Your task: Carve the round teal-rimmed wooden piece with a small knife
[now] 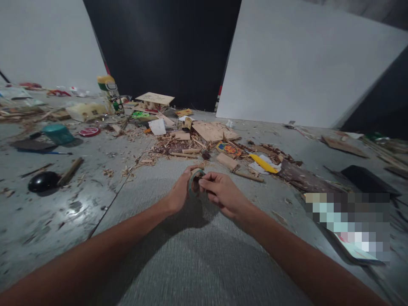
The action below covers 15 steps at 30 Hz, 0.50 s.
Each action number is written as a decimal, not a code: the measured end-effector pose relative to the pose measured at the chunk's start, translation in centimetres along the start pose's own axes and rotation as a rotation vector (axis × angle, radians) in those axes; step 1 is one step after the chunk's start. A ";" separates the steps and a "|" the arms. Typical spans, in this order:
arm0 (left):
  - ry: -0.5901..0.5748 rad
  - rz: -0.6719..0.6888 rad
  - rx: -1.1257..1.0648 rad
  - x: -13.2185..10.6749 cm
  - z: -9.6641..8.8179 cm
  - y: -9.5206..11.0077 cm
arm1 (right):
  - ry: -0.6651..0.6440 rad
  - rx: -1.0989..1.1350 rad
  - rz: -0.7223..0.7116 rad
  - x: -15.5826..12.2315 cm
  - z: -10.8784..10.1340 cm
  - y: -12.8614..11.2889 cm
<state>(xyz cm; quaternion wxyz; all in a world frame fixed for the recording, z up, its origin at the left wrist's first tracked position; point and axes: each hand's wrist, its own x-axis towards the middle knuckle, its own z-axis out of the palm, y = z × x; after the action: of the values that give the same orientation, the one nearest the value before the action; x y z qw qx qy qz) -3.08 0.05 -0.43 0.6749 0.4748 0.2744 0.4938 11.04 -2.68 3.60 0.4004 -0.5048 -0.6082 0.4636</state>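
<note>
Both my arms reach forward over a grey mat (197, 255). My left hand (180, 191) is closed round a small roll of tape (193, 180), held upright between the two hands. My right hand (219, 191) is closed too, its fingertips pinching at the edge of the roll. Just beyond the hands lie wood shavings and small wooden pieces (178, 146).
A small wooden model house (155, 101) and a glue bottle (110, 94) stand at the back. A teal cup (58, 133), a red lid (89, 131) and a black round object (42, 181) lie left. A yellow tool (263, 163) and dark board (369, 180) lie right. White panels lean behind.
</note>
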 end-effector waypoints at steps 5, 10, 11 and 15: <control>0.073 0.009 0.013 0.3 -0.1 -0.3 | 0.088 -0.082 -0.106 0.1 0.0 0.2; 0.054 -0.022 -0.010 0.3 0.1 -0.3 | 0.130 -0.201 -0.235 -0.5 0.1 0.7; 0.052 -0.018 -0.011 0.2 0.1 -0.2 | 0.141 -0.231 -0.268 -0.6 0.1 0.8; 0.048 -0.010 -0.029 0.3 0.2 -0.2 | 0.169 -0.281 -0.341 -0.8 0.1 1.3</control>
<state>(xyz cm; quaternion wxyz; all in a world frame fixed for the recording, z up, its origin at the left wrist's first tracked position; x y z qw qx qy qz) -2.79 0.22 -0.52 0.6774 0.4516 0.2859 0.5054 11.41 -3.37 2.30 0.4479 -0.4826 -0.7077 0.2562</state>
